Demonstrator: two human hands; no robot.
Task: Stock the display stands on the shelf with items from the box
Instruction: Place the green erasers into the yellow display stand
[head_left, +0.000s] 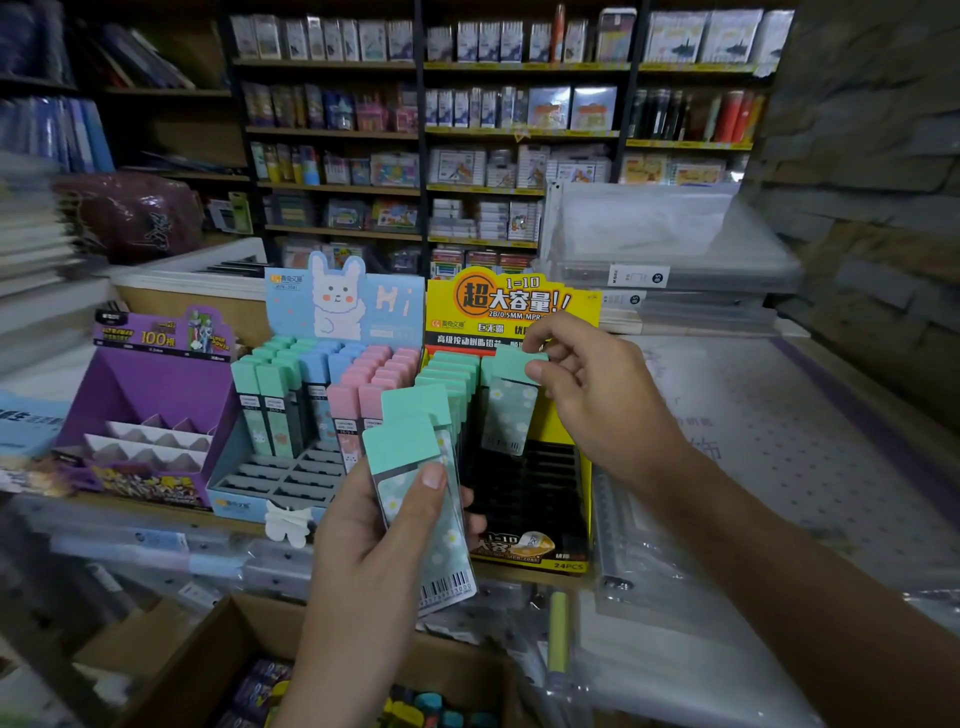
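Right hand (587, 384) pinches one lead case (511, 415) by its mint cap (517, 359) above the yellow display stand (509, 296), left hand (358, 561) grips the spare cases (415, 467); I judge them light, stiff, slick.

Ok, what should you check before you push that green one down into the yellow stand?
1. Right hand pinches the green-capped case at its cap: ok.
2. The case is over the yellow display stand, beside matching green caps: ok.
3. Empty slots are free in the front of the stand: ok.
4. The case has its cap up: ok.
5. The bottom of the case is lined up with one slot: cannot tell, it is too blurry there.
6. Left hand grips the spare cases, thumb across the front: ok.
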